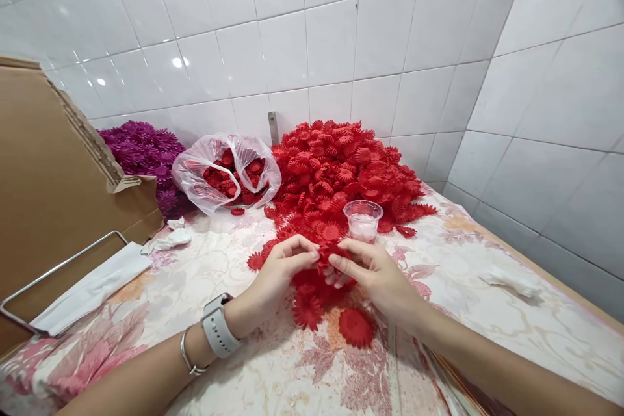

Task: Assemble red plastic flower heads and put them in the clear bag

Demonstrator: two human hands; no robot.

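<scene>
Between my two hands, at the front of the pile, is a red artificial flower (330, 259). My left hand (288, 266) pinches its left edge with thumb and index finger. On the other side, my right hand (369, 271) grips it with the thumb in front and the fingers partly hidden behind. Just beyond my right hand stands a small clear plastic cup (363, 220) with whitish contents. Loose red flowers (307, 309) lie below my hands, and a separate, rounder red flower (357, 327) rests nearer to me.
A big heap of red flowers (346, 162) leans towards the tiled wall. Left of it sit an open plastic bag (195, 172) of dark red pieces and a purple flower heap (141, 149). A cardboard box (53, 162) borders the left. Crumpled white tissue (511, 285) lies at right.
</scene>
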